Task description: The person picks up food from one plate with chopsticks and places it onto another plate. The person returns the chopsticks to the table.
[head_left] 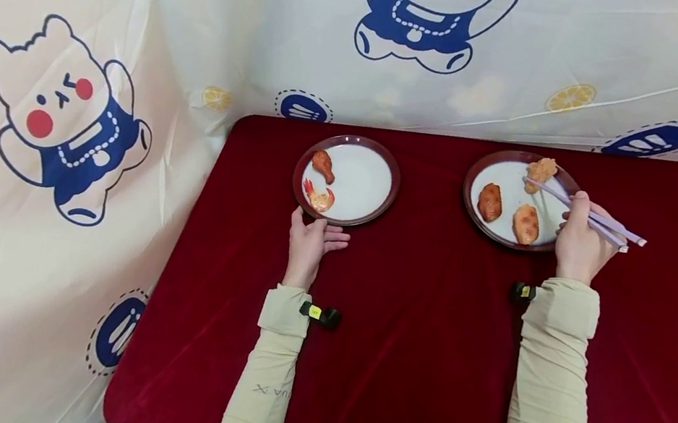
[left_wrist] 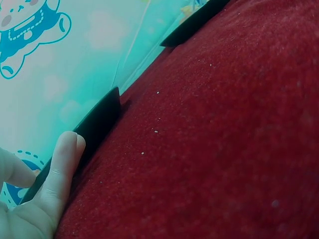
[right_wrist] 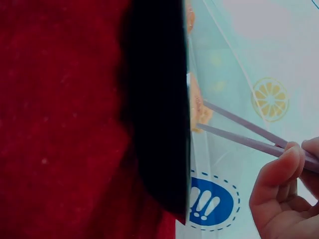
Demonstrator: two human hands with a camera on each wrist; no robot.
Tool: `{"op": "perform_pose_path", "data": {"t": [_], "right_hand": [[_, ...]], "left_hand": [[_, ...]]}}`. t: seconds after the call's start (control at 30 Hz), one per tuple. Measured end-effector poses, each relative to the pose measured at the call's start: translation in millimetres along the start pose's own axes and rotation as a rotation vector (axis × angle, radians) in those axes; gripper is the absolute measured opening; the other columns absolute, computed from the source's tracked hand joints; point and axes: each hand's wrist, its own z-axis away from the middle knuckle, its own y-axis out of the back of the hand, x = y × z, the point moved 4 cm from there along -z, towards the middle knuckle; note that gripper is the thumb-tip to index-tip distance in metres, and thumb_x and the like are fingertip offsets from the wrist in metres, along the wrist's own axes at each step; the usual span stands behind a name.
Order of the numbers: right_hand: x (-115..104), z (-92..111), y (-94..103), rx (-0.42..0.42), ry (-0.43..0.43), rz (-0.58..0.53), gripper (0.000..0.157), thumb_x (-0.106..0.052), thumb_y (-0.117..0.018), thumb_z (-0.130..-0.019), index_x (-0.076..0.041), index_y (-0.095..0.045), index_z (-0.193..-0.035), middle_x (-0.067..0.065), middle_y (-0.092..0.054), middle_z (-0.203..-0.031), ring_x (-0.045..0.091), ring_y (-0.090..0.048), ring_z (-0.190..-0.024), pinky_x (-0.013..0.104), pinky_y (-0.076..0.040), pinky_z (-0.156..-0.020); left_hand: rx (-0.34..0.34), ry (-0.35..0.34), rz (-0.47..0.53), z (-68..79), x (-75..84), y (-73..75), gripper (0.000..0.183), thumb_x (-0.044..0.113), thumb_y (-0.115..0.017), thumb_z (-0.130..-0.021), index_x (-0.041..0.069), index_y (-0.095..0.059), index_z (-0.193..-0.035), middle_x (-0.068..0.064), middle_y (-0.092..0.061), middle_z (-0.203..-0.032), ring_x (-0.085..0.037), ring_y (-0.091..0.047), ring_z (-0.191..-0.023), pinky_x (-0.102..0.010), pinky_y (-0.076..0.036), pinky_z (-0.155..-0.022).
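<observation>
right hand (head_left: 584, 245) clamped on chopsticks (head_left: 619, 230), tips at fried piece (head_left: 542, 170) ahead-left of hand; better pinch thick middle, press gently. left hand (head_left: 306, 247): fingers straight, touching rim of plate (head_left: 394, 187) ahead; light steadying enough.

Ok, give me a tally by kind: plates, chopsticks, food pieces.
Plates: 2 (left plate, right plate)
Chopsticks: 2
Food pieces: 5 (drumstick, shrimp, breaded piece, reddish-brown piece, paler browned piece)
Total: 9
</observation>
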Motion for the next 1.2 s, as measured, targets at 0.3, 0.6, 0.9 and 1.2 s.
{"op": "perform_pose_path", "data": {"t": [0.3, 0.6, 0.9, 1.2], "right_hand": [[-0.3, 3.4, -0.2, -0.012, 0.082, 0.115, 0.028, -0.039, -0.063, -0.090, -0.014, -0.076, -0.089, -0.020, -0.057, -0.053, -0.004, -0.052, -0.043, 0.010, -0.042, -0.042], [0.9, 2.9, -0.9, -0.036, 0.115, 0.083, 0.028, -0.035, -0.064, -0.090, -0.010, -0.076, -0.091, -0.018, -0.058, -0.053, -0.004, -0.053, -0.042, 0.010, -0.043, -0.040], [-5.4, 7.3, 1.0, -0.065, 0.098, 0.019, 0.024, -0.029, -0.065, -0.089, -0.008, -0.075, -0.089, -0.015, -0.059, -0.053, -0.003, -0.054, -0.040, 0.010, -0.046, -0.041], [-12.6, 14.0, 1.0, -0.060, 0.117, -0.025, 0.023, -0.027, -0.066, -0.088, -0.006, -0.076, -0.086, -0.013, -0.060, -0.052, -0.002, -0.054, -0.040, 0.010, -0.046, -0.040]], "left_hand": [[-0.002, 0.001, -0.008, 0.1, 0.1, 0.0, 0.073, 0.007, -0.039, -0.100, 0.015, 0.007, -0.155, -0.024, -0.064, -0.097, -0.021, -0.072, -0.072, -0.039, -0.063, -0.073], [0.005, 0.000, -0.009, 0.7, 0.8, -0.5, 0.074, 0.006, -0.040, -0.099, 0.015, 0.007, -0.156, -0.021, -0.065, -0.093, -0.021, -0.073, -0.071, -0.039, -0.063, -0.072], [0.002, 0.002, -0.003, 0.3, 0.2, -0.3, 0.075, 0.006, -0.040, -0.099, 0.015, 0.009, -0.155, -0.018, -0.065, -0.091, -0.021, -0.072, -0.071, -0.038, -0.063, -0.072], [-0.001, -0.002, -0.003, 1.0, 0.7, -0.2, 0.075, 0.006, -0.040, -0.099, 0.015, 0.008, -0.156, -0.020, -0.065, -0.094, -0.021, -0.072, -0.071, -0.039, -0.063, -0.073]]}}
